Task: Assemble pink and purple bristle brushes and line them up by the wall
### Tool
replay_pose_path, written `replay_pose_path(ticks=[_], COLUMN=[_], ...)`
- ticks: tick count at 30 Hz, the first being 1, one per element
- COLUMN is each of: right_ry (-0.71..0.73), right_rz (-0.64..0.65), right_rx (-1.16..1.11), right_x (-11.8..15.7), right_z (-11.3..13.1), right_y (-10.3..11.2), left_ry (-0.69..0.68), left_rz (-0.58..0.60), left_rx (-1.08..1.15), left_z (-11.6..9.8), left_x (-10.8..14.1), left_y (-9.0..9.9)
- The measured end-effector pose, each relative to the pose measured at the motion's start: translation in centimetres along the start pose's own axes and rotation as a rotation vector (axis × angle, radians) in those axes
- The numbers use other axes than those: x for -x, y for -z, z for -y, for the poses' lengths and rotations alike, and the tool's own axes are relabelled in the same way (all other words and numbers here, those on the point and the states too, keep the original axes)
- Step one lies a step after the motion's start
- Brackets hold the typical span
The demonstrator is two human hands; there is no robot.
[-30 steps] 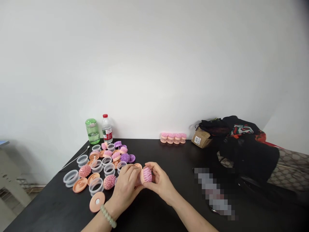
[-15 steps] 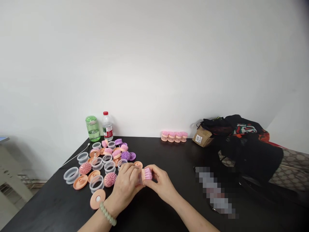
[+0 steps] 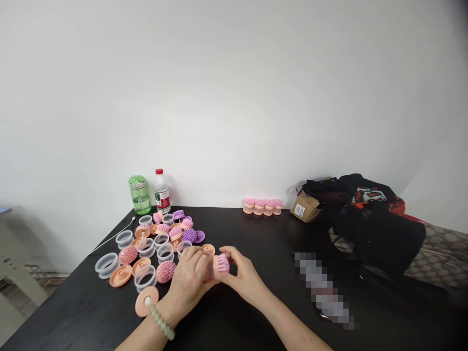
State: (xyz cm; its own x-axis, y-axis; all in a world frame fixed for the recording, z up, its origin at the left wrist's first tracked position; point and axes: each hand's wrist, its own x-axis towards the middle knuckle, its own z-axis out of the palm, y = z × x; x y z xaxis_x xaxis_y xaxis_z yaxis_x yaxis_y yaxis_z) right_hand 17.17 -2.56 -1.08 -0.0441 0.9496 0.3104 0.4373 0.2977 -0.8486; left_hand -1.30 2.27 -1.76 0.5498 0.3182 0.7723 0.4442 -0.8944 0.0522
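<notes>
Between my hands is a small round scalp brush (image 3: 223, 263), lying on its side with pink bristles facing right. My left hand (image 3: 189, 274) is closed around its left part, where a translucent piece shows slightly behind the fingers. My right hand (image 3: 242, 276) pinches its peach rim with thumb and fingers. Left of my hands lie loose parts: a pink bristle pad (image 3: 165, 271), clear plastic rings (image 3: 145, 278), and peach discs (image 3: 147, 301). A peach disc with a stub (image 3: 208, 249) sits just behind my left fingers.
Several finished-looking pink brushes (image 3: 263, 207) stand in a row by the wall. A green bottle (image 3: 139, 195) and a water bottle (image 3: 162, 192) stand back left. At right are a cardboard box (image 3: 305, 206), dark cloth (image 3: 383, 234) and a blurred-out flat object (image 3: 325, 290) on the black table (image 3: 234, 326).
The brush has turned slightly in my fingers, and my right fingers have shifted a little on its rim. The view has moved slightly; the other things lie as before.
</notes>
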Motion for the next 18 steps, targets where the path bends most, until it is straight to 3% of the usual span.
replay_pose_path(ticks=[6,11,16,18], right_ry=[0.092,-0.005,0.048,0.005], right_rz=[0.047,0.041,0.057,0.064], right_rx=[-0.011,0.018,0.015,0.014], right_x=[0.18,0.25,0.28,0.23], right_z=[0.68,0.48,0.77,0.89], right_y=[0.36,0.14,0.16,0.18], left_ry=[0.004,-0.020,-0.028,-0.032], left_rz=[-0.003,0.008,0.024,0.018], left_rx=[-0.008,-0.023,-0.024,-0.023], left_z=[0.05,-0.30,-0.50,-0.35], left_x=[-0.01,-0.30,-0.43,-0.27], left_y=[-0.05,0.28,0.46,0.28])
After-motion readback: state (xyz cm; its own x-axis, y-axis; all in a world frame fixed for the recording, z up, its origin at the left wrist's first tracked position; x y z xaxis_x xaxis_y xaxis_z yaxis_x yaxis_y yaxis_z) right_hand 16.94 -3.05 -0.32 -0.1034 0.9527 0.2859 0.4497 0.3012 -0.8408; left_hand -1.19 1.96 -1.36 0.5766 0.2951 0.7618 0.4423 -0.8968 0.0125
